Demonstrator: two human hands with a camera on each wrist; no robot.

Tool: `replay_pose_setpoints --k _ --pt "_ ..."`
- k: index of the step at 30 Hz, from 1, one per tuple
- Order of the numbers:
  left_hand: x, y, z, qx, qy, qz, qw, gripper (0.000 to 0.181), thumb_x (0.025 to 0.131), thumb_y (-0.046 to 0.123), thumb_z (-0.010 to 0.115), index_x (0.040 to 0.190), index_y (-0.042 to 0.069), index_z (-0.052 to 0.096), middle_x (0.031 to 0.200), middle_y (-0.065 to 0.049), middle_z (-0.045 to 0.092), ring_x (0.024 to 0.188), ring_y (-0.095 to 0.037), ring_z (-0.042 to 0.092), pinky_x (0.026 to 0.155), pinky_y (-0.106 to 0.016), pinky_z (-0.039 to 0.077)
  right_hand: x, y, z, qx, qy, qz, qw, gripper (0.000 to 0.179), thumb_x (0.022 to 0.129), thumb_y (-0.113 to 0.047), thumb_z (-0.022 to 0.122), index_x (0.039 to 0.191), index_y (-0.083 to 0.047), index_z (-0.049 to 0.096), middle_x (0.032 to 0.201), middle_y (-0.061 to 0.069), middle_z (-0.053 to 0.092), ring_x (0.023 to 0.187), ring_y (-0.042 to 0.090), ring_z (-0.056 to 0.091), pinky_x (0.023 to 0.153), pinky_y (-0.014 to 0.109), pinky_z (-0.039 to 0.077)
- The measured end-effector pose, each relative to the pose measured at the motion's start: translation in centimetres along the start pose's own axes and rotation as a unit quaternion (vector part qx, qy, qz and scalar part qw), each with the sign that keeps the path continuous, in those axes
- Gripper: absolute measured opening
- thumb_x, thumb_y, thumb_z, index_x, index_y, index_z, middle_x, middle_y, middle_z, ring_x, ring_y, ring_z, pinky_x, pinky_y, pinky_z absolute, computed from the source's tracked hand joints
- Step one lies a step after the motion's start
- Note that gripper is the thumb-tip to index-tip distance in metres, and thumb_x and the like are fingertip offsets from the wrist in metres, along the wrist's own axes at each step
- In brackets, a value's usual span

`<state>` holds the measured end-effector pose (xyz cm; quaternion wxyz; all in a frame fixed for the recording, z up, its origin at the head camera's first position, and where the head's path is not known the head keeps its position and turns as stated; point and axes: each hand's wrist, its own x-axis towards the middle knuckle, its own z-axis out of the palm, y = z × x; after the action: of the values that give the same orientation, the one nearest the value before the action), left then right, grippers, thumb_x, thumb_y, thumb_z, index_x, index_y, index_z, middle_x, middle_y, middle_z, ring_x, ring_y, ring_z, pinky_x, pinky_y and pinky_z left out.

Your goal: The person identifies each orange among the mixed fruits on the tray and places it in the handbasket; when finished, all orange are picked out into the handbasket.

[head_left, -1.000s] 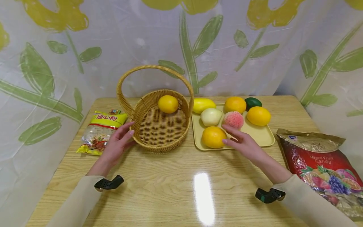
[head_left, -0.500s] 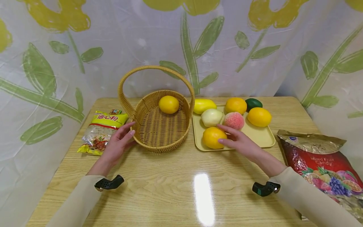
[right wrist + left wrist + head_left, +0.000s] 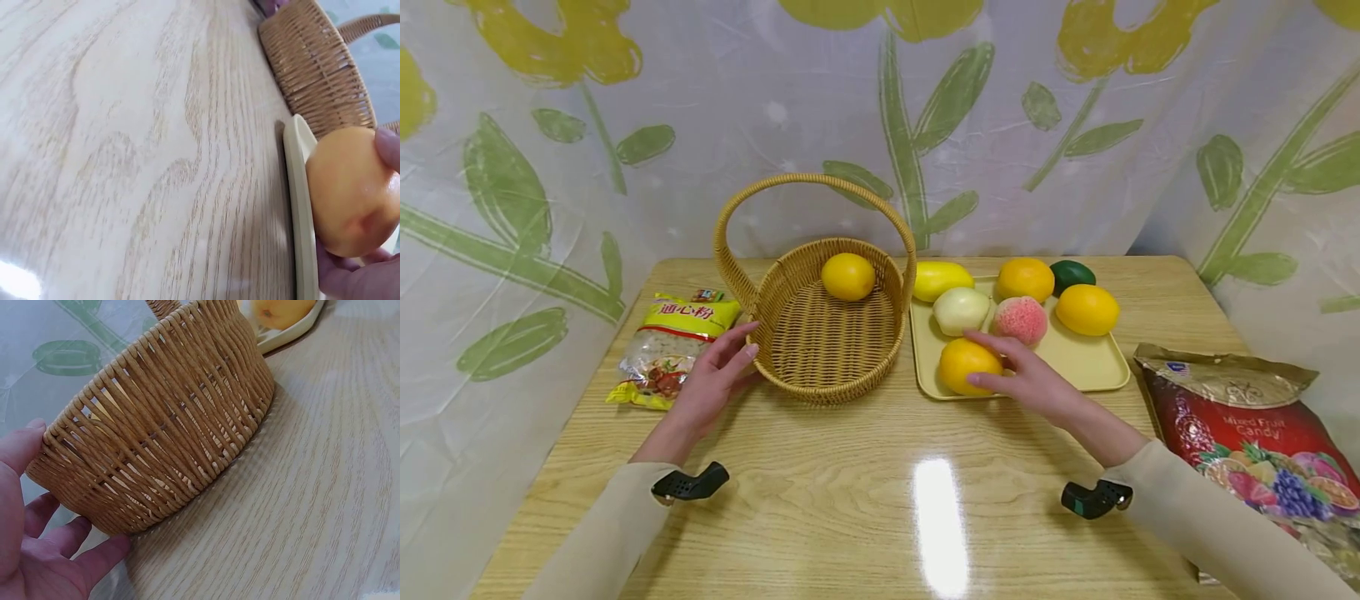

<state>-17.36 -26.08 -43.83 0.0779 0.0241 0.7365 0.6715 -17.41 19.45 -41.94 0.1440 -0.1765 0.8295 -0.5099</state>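
Note:
My left hand point(image 3: 715, 377) is at the left side of a round wicker basket point(image 3: 827, 350) with a tall handle. In the left wrist view its thumb touches the rim, and the other fingers lie against the outer wall point(image 3: 162, 425). One yellow-orange fruit point(image 3: 848, 277) lies inside the basket, at the back. Over the pale yellow tray point(image 3: 1082, 375), my right hand point(image 3: 1026, 379) holds an orange point(image 3: 962, 367) at the front left corner. The right wrist view shows the thumb on one side of the orange point(image 3: 353, 187) and fingers curled under the other.
The tray also bears a pear point(image 3: 961, 312), a peach point(image 3: 1021, 321), a long yellow fruit point(image 3: 942, 281), two more orange fruits point(image 3: 1086, 308) and a dark green fruit point(image 3: 1072, 275). A pasta bag point(image 3: 673, 350) lies left, a candy bag point(image 3: 1255, 442) right. A patterned curtain point(image 3: 760, 108) hangs behind.
My right hand has moved left onto the orange, and its fingers and thumb have closed round it. The left hand has stayed at the basket.

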Motion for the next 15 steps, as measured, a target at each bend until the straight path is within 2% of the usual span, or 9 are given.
replay_pose_setpoints --k 5,12,15 --pt "0.0 0.07 0.12 0.003 0.002 -0.004 1.0 0.058 0.101 0.036 0.053 0.153 0.017 0.034 0.155 -0.014 0.028 0.14 -0.032 0.031 0.109 -0.054 0.036 -0.43 -0.08 -0.25 -0.024 0.012 0.012 0.9996 0.059 0.094 -0.032 0.067 0.148 -0.021 0.046 0.143 0.011 0.039 0.127 0.032 0.031 0.108 0.053 0.025" --pt "-0.06 0.19 0.15 0.003 0.002 -0.003 1.0 0.058 0.101 0.036 0.053 0.152 0.017 0.035 0.156 -0.014 0.027 0.14 -0.033 0.03 0.108 -0.055 0.037 -0.49 0.19 -0.57 -0.001 0.009 0.0 1.0 0.056 0.095 -0.028 0.066 0.146 -0.016 0.048 0.146 0.009 0.04 0.128 0.03 0.036 0.11 0.053 0.026" --pt "-0.07 0.14 0.11 0.003 0.0 -0.001 1.0 0.058 0.101 0.036 0.052 0.153 0.017 0.034 0.157 -0.014 0.026 0.14 -0.033 0.03 0.108 -0.055 0.036 -0.47 0.32 -0.58 0.007 0.006 0.014 0.9999 0.056 0.095 -0.031 0.066 0.145 -0.018 0.047 0.146 0.008 0.039 0.125 0.03 0.04 0.108 0.051 0.03"
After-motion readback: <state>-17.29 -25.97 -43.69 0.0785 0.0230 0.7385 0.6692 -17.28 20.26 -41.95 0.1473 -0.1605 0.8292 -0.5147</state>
